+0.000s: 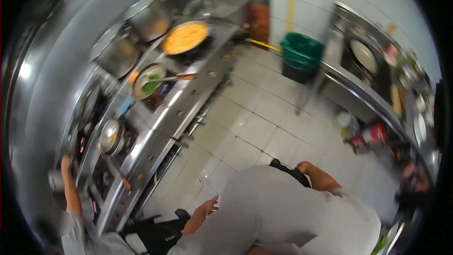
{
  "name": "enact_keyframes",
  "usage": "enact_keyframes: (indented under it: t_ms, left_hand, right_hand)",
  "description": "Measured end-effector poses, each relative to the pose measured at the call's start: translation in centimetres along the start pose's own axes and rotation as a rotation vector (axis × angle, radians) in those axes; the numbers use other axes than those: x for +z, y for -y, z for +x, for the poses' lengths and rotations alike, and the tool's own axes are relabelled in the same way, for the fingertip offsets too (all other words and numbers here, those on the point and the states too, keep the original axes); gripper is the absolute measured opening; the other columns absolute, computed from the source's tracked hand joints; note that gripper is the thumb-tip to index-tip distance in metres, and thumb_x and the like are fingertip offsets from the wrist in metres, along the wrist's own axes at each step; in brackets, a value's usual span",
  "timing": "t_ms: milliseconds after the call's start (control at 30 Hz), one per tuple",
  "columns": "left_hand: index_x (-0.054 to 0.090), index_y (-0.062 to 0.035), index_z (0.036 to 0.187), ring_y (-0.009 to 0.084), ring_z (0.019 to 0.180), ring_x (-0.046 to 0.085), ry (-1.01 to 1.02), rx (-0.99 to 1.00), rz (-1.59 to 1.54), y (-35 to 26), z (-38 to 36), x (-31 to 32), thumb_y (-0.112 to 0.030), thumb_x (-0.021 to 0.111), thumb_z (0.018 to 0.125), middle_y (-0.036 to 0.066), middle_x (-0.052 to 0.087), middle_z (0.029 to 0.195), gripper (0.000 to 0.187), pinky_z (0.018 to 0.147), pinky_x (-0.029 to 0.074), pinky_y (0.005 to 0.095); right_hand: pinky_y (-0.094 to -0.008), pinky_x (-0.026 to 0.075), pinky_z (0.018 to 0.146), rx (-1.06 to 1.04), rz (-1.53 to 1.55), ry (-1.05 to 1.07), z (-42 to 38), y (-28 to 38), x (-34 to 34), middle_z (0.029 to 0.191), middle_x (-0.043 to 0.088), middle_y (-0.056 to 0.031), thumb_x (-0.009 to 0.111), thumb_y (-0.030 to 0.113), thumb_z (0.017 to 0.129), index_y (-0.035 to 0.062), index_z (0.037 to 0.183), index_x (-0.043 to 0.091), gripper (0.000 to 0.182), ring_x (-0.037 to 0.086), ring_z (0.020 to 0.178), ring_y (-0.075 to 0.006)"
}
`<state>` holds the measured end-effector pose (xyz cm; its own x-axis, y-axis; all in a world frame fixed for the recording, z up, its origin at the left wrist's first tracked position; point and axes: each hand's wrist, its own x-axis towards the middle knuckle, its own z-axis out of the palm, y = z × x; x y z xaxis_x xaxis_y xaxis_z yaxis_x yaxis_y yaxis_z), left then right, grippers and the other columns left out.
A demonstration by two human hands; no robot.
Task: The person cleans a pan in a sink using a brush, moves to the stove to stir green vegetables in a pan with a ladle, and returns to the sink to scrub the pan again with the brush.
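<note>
At the bottom centre my left hand (207,206) is beside my light grey shirt (278,203), its fingers apart and nothing in them. On the other side of the shirt my right hand (307,167) has its fingers curled, next to a dark shape (288,172) low in front of me. Blur and the angle hide what, if anything, those fingers hold. Both hands are away from the stove (163,118) and the steel counter (354,85).
On the stove are a pan of yellow food (186,37), a pan with green food (150,86), a smaller pan (111,137) and large pots (115,49). A co-worker's hand (66,164) reaches in at left. A green-lined bin (302,52) stands by the counter.
</note>
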<state>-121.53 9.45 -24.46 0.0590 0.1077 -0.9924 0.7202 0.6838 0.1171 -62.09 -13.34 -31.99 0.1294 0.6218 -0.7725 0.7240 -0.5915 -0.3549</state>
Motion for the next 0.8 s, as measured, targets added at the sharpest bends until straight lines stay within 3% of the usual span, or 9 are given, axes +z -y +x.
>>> enact_keyframes:
  t_ms: [233, 267, 367, 467, 500, 533, 600, 700, 800]
  left_hand:
    - [0.06, -0.0205, 0.134, 0.0219, 0.098, 0.067, 0.376, 0.099, -0.093, -8.0, 0.1, 4.8, -0.05, 0.06, 0.092, 0.009, 0.065, 0.127, 0.052, 0.082, 0.057, 0.0466]
    - [0.066, -0.0194, 0.12, 0.0163, 0.088, 0.066, 0.28, -0.143, -0.184, -8.3, 2.9, 4.6, -0.037, 0.062, 0.089, 0.002, 0.068, 0.108, 0.035, 0.069, 0.058, 0.0437]
    - [0.071, -0.017, 0.109, 0.0115, 0.085, 0.065, 0.283, 0.026, 0.128, -8.8, 6.7, 4.7, -0.029, 0.065, 0.087, -0.001, 0.068, 0.092, 0.025, 0.065, 0.056, 0.0396]
    - [0.075, -0.0091, 0.1, 0.0184, 0.085, 0.07, 0.061, 0.176, 0.294, -8.3, 10.8, 5.8, -0.026, 0.066, 0.087, 0.007, 0.073, 0.086, 0.024, 0.071, 0.056, 0.0395]
    - [0.073, -0.0061, 0.11, 0.0308, 0.093, 0.072, -0.004, 0.69, 0.957, -11.3, 9.1, 5.0, -0.029, 0.067, 0.086, 0.018, 0.075, 0.101, 0.034, 0.08, 0.055, 0.0443]
    - [0.072, -0.0065, 0.113, 0.0381, 0.107, 0.068, -0.084, 0.482, 0.991, -15.1, 5.0, 5.4, -0.03, 0.068, 0.084, 0.023, 0.07, 0.112, 0.037, 0.089, 0.053, 0.0458]
    - [0.075, -0.0111, 0.11, 0.0387, 0.103, 0.068, -0.22, 0.606, 1.016, -18.5, 4.4, 3.5, -0.029, 0.067, 0.085, 0.02, 0.072, 0.108, 0.032, 0.09, 0.054, 0.0445]
    - [0.074, -0.0052, 0.103, 0.0148, 0.078, 0.066, -0.295, 0.429, -0.101, -24.7, 5.0, -0.8, -0.043, 0.071, 0.091, 0.007, 0.075, 0.095, 0.04, 0.062, 0.051, 0.0314]
    - [0.071, -0.0055, 0.104, 0.0148, 0.07, 0.061, -0.515, 0.549, -0.2, -33.4, 6.1, -6.7, -0.037, 0.066, 0.091, 0.005, 0.07, 0.082, 0.034, 0.057, 0.047, 0.0301]
  right_hand:
    - [-0.0406, 0.047, 0.106, 0.107, 0.089, -0.135, -2.0, 0.5, -9.7, 0.132, 0.065, -0.0174, 0.058, 0.047, 0.091, 0.0055, 0.128, 0.067, 0.056, 0.06, 0.123, -0.0347]
    - [-0.0406, 0.047, 0.106, 0.101, 0.071, -0.118, -1.7, -0.2, -10.5, 0.132, 0.065, -0.0174, 0.058, 0.047, 0.091, 0.0055, 0.128, 0.067, 0.056, 0.06, 0.123, -0.0347]
    - [-0.0405, 0.047, 0.105, 0.15, 0.075, -0.145, -1.2, -2.3, -11.6, 0.126, 0.068, -0.0194, 0.06, 0.046, 0.091, 0.0038, 0.126, 0.068, 0.056, 0.062, 0.119, -0.0362]
    - [-0.0407, 0.048, 0.104, 0.207, 0.209, -0.159, -1.1, -4.8, -11.7, 0.124, 0.068, -0.0209, 0.061, 0.045, 0.09, 0.0028, 0.124, 0.068, 0.055, 0.063, 0.118, -0.0364]
    - [-0.04, 0.048, 0.103, 0.207, 0.263, -0.188, 0.7, -7.7, -9.6, 0.124, 0.068, -0.0214, 0.061, 0.045, 0.091, 0.0019, 0.123, 0.069, 0.054, 0.064, 0.116, -0.0365]
    - [-0.0406, 0.048, 0.103, 0.23, 0.296, -0.206, -0.3, -7.2, -9.8, 0.123, 0.068, -0.0214, 0.061, 0.044, 0.091, 0.0011, 0.122, 0.069, 0.053, 0.064, 0.116, -0.037]
    - [-0.0409, 0.048, 0.103, 0.205, 0.267, -0.158, 0.6, -9.4, -7.8, 0.124, 0.068, -0.022, 0.059, 0.044, 0.093, 0.0009, 0.122, 0.069, 0.054, 0.063, 0.118, -0.0367]
    - [-0.0397, 0.047, 0.104, 0.204, 0.079, -0.024, 2.1, -12.2, -4.0, 0.127, 0.066, -0.0216, 0.058, 0.044, 0.095, 0.001, 0.123, 0.068, 0.053, 0.062, 0.121, -0.0352]
    - [-0.0376, 0.051, 0.098, 0.42, 0.462, -0.098, -1.3, -6.5, -6.8, 0.124, 0.068, -0.021, 0.063, 0.04, 0.095, 0.001, 0.126, 0.066, 0.05, 0.065, 0.117, -0.0324]
